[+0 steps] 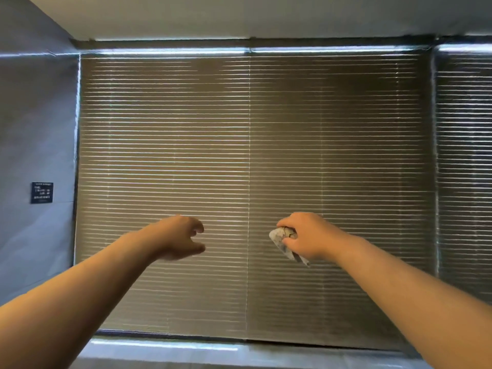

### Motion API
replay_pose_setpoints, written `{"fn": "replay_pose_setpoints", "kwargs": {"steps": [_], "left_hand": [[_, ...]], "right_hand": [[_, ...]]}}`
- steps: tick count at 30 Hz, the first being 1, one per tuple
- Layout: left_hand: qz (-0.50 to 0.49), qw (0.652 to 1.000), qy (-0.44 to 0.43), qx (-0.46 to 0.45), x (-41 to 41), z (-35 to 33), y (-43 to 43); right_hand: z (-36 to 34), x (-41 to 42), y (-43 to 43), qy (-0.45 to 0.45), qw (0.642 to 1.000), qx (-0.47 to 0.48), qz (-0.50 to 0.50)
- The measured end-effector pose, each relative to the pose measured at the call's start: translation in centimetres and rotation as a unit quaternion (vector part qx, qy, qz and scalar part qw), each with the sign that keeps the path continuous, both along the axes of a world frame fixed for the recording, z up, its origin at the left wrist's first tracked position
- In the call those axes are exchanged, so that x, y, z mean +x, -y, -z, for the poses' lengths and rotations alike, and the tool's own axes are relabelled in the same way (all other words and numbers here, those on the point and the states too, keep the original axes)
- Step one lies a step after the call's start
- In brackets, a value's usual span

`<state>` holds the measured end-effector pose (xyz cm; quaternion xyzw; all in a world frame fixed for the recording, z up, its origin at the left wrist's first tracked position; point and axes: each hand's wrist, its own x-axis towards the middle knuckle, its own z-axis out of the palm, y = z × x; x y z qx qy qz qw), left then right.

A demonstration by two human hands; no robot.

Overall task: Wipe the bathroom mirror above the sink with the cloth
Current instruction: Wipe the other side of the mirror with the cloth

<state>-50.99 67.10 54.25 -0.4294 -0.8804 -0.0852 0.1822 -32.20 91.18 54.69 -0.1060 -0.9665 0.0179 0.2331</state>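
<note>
Two bare forearms enter from the lower corners of the frame and reach upward toward the centre. The left hand (pixel 177 237), left of centre, holds nothing; its fingers are loosely curled, with the thumb set apart below them in a narrow gap. The hand is slightly blurred, so it cannot be told whether the fingertips touch the surface behind them. The right hand (pixel 306 235), right of centre at about the same height, grips a bunched grey-white cloth (pixel 283 242); the fingers curl over the top of the cloth, and a fold hangs out below the hand toward the lower right. Behind both hands, a wide panel of horizontal blinds (pixel 247 142) fills the middle of the frame, divided by a thin vertical seam between the two hands. A bright strip runs along its upper edge and another along its lower edge. A pale ledge (pixel 213 360) lies below the lower strip. At the right edge, a second section of blinds (pixel 464 155) stands beside the first. On the grey wall (pixel 34 115) at the left, a small dark sign (pixel 42 192) hangs at mid-height. The ceiling (pixel 239 14) spans the top of the frame.
</note>
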Motion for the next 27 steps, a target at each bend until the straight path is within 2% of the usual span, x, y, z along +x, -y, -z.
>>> {"fn": "replay_pose_setpoints", "kwargs": {"steps": [6, 13, 22, 27], "left_hand": [[-0.032, 0.999, -0.013, 0.010, -3.8, -2.4, -7.0], [-0.036, 0.999, 0.000, 0.004, -6.9, -0.8, -14.6], [-0.074, 0.997, 0.015, -0.006, -13.5, -0.1, -17.4], [-0.062, 0.998, 0.011, 0.000, -18.5, 0.2, -18.7]], "right_hand": [[-1.2, -4.7, -7.7, -0.023, 0.999, -0.006, -0.023], [-0.3, -9.8, -14.1, -0.030, 0.998, -0.006, -0.060], [0.7, -18.0, -18.4, -0.026, 0.995, -0.028, -0.094], [0.9, -23.8, -19.8, -0.038, 0.994, -0.027, -0.103]]}}
